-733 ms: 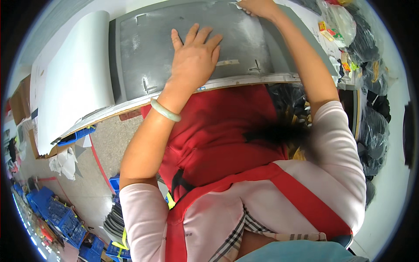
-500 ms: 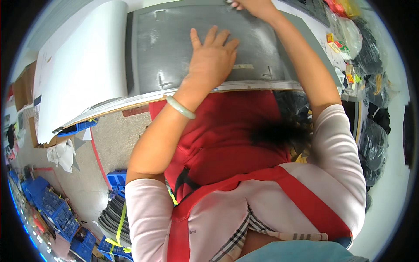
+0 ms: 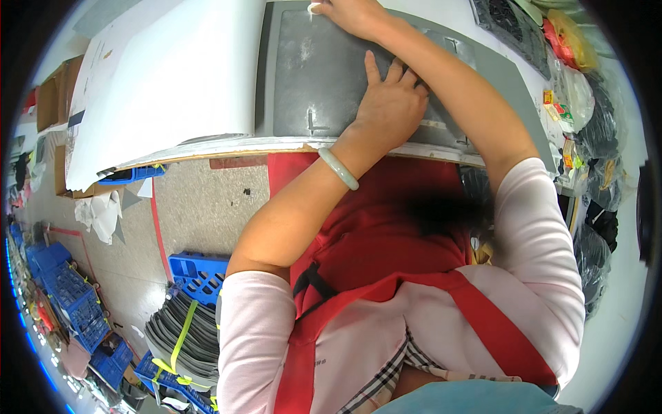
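Note:
A dark grey panel [image 3: 324, 83] lies on the worktable, with white L-shaped corner marks and pale smudges on it. My left hand [image 3: 392, 107] rests on its right part, palm down, fingers spread and holding nothing. A pale green bangle [image 3: 338, 169] circles that wrist. At the panel's far left corner, my right hand [image 3: 353, 15] pinches a small white piece [image 3: 315, 9] against the surface; its exact kind is too small to tell. My right forearm crosses above the left fingertips and hides part of the panel.
A large white sheet [image 3: 172, 76], curled at its right edge, lies left of the panel. Plastic-wrapped dark bundles [image 3: 592, 96] line the right side. On the floor at left stand blue crates [image 3: 74, 307] and a strapped stack of grey pieces [image 3: 183, 338].
My right hand has travelled left along the panel's far edge to its far left corner mark. My left hand stays flat on the panel. The whole view has shifted.

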`<action>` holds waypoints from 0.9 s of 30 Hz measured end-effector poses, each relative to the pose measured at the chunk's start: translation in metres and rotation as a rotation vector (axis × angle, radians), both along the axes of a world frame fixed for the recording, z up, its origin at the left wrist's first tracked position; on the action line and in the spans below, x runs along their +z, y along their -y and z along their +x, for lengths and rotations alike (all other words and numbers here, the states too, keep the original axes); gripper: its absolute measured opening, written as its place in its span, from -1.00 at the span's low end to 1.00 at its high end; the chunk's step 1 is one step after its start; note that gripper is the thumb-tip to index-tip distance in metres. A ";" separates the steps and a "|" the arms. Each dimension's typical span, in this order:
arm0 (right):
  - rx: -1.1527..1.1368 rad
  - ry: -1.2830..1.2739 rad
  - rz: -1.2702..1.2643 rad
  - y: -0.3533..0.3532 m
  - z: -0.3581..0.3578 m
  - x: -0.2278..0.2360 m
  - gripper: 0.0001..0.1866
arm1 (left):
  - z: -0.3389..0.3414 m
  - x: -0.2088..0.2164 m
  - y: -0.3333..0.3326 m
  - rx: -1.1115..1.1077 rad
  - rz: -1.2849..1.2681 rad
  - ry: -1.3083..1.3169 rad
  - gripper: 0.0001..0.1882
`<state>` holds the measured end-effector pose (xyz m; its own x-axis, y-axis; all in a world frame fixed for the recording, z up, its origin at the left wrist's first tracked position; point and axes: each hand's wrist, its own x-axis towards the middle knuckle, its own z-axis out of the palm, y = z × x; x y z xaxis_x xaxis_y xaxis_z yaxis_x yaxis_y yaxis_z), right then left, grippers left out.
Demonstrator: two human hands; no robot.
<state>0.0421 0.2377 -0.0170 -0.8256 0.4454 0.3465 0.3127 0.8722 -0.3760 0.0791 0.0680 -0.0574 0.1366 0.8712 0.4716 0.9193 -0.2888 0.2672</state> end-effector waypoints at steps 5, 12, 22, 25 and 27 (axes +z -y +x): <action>-0.025 0.109 0.141 0.003 -0.004 0.005 -0.78 | -0.001 -0.001 0.001 -0.022 -0.044 -0.038 -0.63; -0.163 -0.090 -0.563 0.004 0.002 0.004 -0.88 | 0.001 -0.001 -0.001 0.007 -0.001 0.008 -0.64; -0.162 -0.081 -0.824 0.011 0.004 -0.002 -0.87 | 0.000 -0.002 -0.002 -0.009 0.014 -0.007 -0.65; -0.149 -0.019 -0.856 0.050 0.037 0.009 -0.86 | 0.002 -0.007 -0.002 0.019 0.010 -0.062 -0.65; -0.066 0.142 -0.936 0.081 0.052 0.016 -0.86 | 0.008 -0.012 0.003 0.007 -0.075 -0.148 -0.63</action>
